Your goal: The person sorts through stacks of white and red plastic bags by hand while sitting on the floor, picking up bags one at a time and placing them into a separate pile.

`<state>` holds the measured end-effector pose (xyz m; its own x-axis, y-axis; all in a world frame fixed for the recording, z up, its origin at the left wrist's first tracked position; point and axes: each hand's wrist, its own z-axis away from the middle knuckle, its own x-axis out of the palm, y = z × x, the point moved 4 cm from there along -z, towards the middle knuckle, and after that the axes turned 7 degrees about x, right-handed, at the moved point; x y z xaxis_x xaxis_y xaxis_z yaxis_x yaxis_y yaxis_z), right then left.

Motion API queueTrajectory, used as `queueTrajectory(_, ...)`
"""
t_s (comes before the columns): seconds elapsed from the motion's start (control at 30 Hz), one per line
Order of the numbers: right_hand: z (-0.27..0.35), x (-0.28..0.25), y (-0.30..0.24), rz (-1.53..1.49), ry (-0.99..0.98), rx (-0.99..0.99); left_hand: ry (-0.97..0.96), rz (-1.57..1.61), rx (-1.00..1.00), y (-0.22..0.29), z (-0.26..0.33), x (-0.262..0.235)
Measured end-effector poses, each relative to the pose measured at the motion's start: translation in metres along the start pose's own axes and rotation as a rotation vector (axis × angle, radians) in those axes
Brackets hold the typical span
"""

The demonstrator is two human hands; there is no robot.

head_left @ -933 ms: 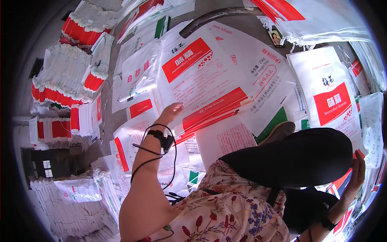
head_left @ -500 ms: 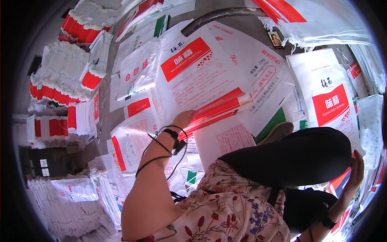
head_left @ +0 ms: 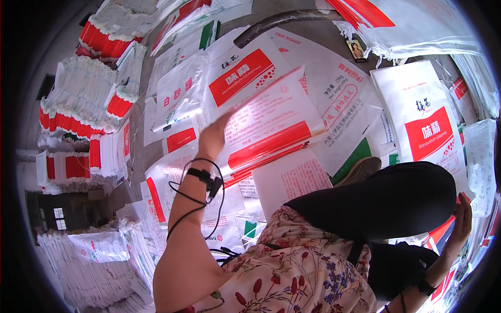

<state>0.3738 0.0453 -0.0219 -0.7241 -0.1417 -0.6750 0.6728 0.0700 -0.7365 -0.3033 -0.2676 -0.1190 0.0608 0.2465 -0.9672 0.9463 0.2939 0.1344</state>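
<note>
My left hand [head_left: 214, 134] is stretched flat with the fingers together, at the left edge of a white printed plastic sack panel [head_left: 271, 112]. The panel has a red band [head_left: 271, 143] along its near side, with several red-and-white folded layers just below. Under its far edge lies a larger white sack with a red block [head_left: 241, 76]. Out to the right, my right hand [head_left: 461, 219] is extended beside my knee, its fingertips near the lower corner of another white sack [head_left: 415, 96] with a red block. Nothing shows in its fingers.
Stacks of white-and-red sacks [head_left: 78, 91] stand along the left, with another white stack [head_left: 78, 271] at the lower left. More sacks overlap on the floor. A dark curved bar [head_left: 282, 22] lies at the far side. My shoe [head_left: 360, 169] rests near a green-marked sack.
My left hand has moved away and slightly left. The sack panel beside it has opened out, showing more printed white surface and a wider red band. My right hand has barely moved.
</note>
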Motion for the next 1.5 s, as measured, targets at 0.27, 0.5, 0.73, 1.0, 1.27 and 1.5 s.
queueTrajectory(0.27,0.002,0.010,-0.009,-0.026,-0.043,0.006,-0.416,-0.220,0.237,0.015,0.100,0.144)
queueTrajectory(0.5,0.007,0.017,-0.016,-0.076,-0.024,-0.016,-0.370,-0.110,0.054,0.034,0.074,0.159)
queueTrajectory(0.73,0.007,0.019,-0.014,-0.078,-0.071,-0.053,-0.313,-0.154,0.104,0.047,0.055,0.164)
queueTrajectory(1.0,0.011,0.024,-0.022,-0.086,-0.074,-0.029,-0.378,-0.030,-0.094,0.036,0.043,0.174)
queueTrajectory(1.27,0.013,0.025,-0.032,-0.189,-0.102,0.044,-0.339,0.083,-0.097,0.038,0.021,0.161)
queueTrajectory(1.5,0.004,0.022,-0.070,-0.096,-0.135,0.050,-0.421,0.256,0.269,0.150,-0.069,0.074)
